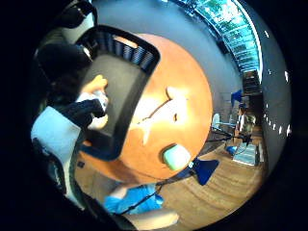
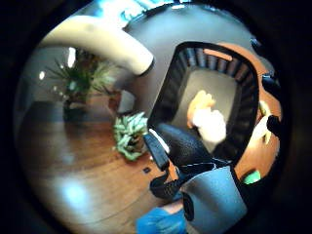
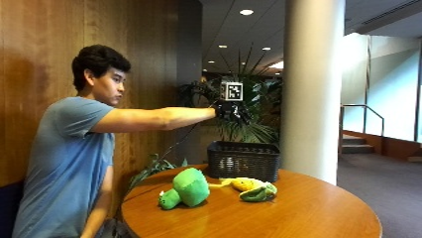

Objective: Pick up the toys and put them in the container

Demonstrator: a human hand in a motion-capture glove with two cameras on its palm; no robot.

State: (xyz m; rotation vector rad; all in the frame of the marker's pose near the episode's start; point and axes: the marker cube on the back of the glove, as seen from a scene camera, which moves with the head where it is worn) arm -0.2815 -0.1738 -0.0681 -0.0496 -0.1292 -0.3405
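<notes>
inspector: checking progress on the toy job. what sits where?

assistant: from the outside view, the gloved right hand [image 3: 231,110] is held out well above the black basket container [image 3: 242,159], which stands at the far side of the round wooden counter [image 3: 316,213]. a green plush toy [image 3: 184,188] lies on the counter in front of the container, and a yellow and green plush toy [image 3: 254,189] lies just beside it, nearer the container.

inspector: anything already inside?

assistant: yes. the thumb side palm view looks down into the container [image 2: 170,92] and shows an orange and white toy [image 2: 207,117] on its floor.

inspector: state of the fingers?

assistant: cannot tell. no view shows them clearly, nor whether anything is in them.

inspector: judgement on completion?

assistant: partly done, in my estimate. at least one toy is in; two remain on the counter and both must still be lifted and dropped in. the little finger side palm view also shows a pale toy [image 1: 161,113] and a green one [image 1: 175,156] on the counter [image 1: 192,86].
</notes>
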